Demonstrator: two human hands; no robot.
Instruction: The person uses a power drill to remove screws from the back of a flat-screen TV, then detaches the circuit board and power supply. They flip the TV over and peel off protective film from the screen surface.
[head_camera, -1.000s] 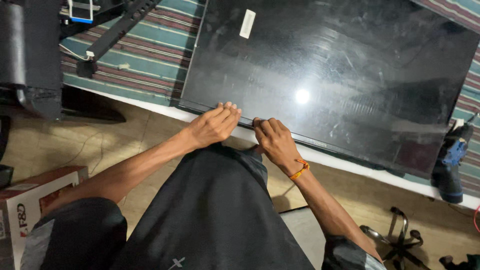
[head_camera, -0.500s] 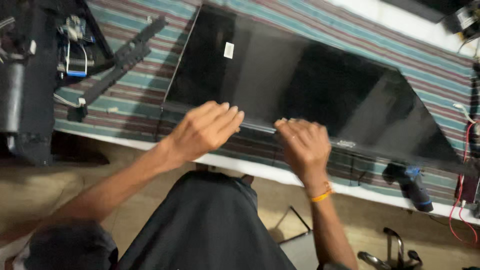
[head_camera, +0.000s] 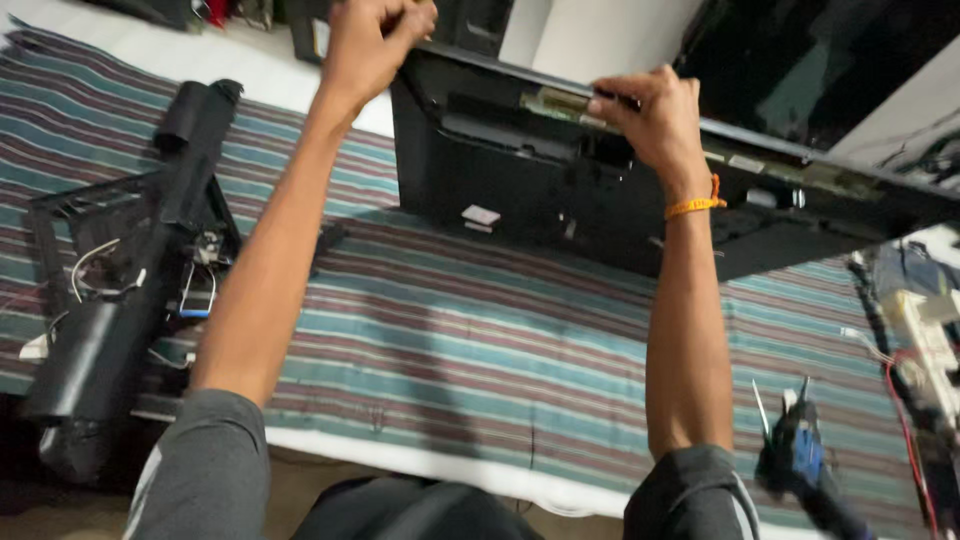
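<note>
Flat black panel (head_camera: 560, 190) tilted up off the striped cloth (head_camera: 480, 340) — I see both hands clamped on its top edge, left hand (head_camera: 365, 45), right hand (head_camera: 650, 115), apart.

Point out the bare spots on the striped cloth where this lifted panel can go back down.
The widest bare patch of striped cloth lies between the two forearms, under the raised black flat panel gripped by the left hand and right hand. The left side is crowded by the black plastic stand parts with loose wires. The right edge holds a blue power screwdriver and cables.
</note>
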